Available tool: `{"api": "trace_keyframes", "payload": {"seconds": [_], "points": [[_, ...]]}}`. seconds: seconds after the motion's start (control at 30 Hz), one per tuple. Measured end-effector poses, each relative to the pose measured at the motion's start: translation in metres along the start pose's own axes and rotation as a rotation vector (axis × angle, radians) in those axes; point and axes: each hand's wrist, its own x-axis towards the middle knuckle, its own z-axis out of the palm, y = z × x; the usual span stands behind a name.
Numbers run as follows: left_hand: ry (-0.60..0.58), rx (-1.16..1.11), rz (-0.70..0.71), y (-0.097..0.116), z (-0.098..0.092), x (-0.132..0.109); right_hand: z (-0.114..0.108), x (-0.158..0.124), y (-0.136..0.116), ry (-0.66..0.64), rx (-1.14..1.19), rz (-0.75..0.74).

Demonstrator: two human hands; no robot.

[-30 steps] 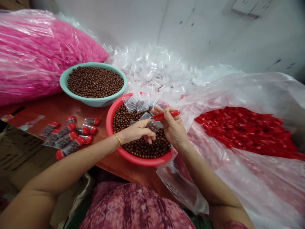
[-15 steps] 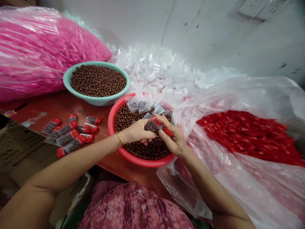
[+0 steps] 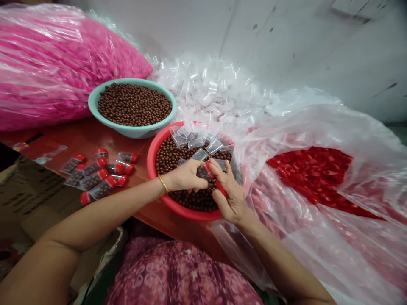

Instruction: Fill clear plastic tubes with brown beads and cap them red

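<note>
Above the red basin point(image 3: 152, 169) of brown balls point(image 3: 168, 156), my two hands meet. My left hand point(image 3: 186, 176) is closed around a small clear plastic container point(image 3: 202, 170) with brown balls inside. A red cap point(image 3: 209, 168) sits at the container's right end, under the fingertips of my right hand point(image 3: 230, 192). Another red cap point(image 3: 221, 187) is tucked between the thumb and palm of that hand. Whether the first cap is fully seated I cannot tell. Several clear containers point(image 3: 214, 146) without caps lie on the balls at the basin's far side.
Several filled, red-capped containers point(image 3: 92, 180) lie on the red table point(image 3: 140, 148) at left. Behind stands a teal basin point(image 3: 95, 106) of brown balls, beside a bag of pink pieces point(image 3: 63, 63). Clear containers point(image 3: 210, 84) are heaped along the wall. An open bag of red caps point(image 3: 314, 169) is at right.
The right thumb has shifted down, and the right fingers have spread a little around the capped end. The bag's film at right covers more of the red caps. The view has shifted slightly.
</note>
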Motion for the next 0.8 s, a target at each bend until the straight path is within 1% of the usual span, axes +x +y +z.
{"api": "trace_keyframes", "payload": {"seconds": [0.07,0.13,0.17,0.23,0.27,0.3,0.33,0.37,0.4,0.47,0.53,0.57,0.67,0.73,0.8], "points": [[0.020,0.005,-0.008,0.000,0.000,0.002,-0.002,0.006,0.001,0.005,-0.025,0.011],[0.045,0.046,-0.018,-0.001,0.001,0.003,-0.003,0.014,0.002,0.095,-0.021,0.088],[0.055,0.086,-0.005,-0.002,0.001,0.003,-0.002,0.019,0.003,0.172,0.005,0.150],[0.055,0.217,0.059,-0.003,0.000,0.003,0.002,0.028,0.005,0.334,0.132,0.309],[0.047,0.300,0.096,-0.003,0.000,0.002,0.004,0.032,0.007,0.381,0.217,0.398],[0.042,0.390,0.128,-0.003,0.000,0.000,0.007,0.036,0.008,0.392,0.296,0.481],[0.039,0.482,0.148,-0.002,0.000,-0.001,0.009,0.038,0.010,0.365,0.362,0.550],[0.036,0.565,0.154,-0.001,0.000,-0.002,0.011,0.040,0.010,0.307,0.410,0.598],[0.039,0.637,0.148,0.000,0.000,-0.003,0.013,0.042,0.011,0.233,0.434,0.622],[0.045,0.750,0.135,0.003,0.002,-0.004,0.012,0.043,0.009,0.097,0.424,0.615],[0.046,0.814,0.149,0.002,0.005,-0.003,0.009,0.045,0.004,-0.007,0.377,0.551],[0.051,0.827,0.182,0.000,0.006,-0.002,0.007,0.046,0.001,-0.049,0.344,0.500],[0.087,0.844,0.350,-0.010,0.007,0.000,0.002,0.054,-0.010,-0.172,0.216,0.333],[0.135,0.865,0.408,-0.017,0.004,0.001,0.003,0.060,-0.014,-0.189,0.075,0.284],[0.211,0.881,0.405,-0.019,0.002,0.002,0.007,0.064,-0.015,-0.144,-0.053,0.286]]}}
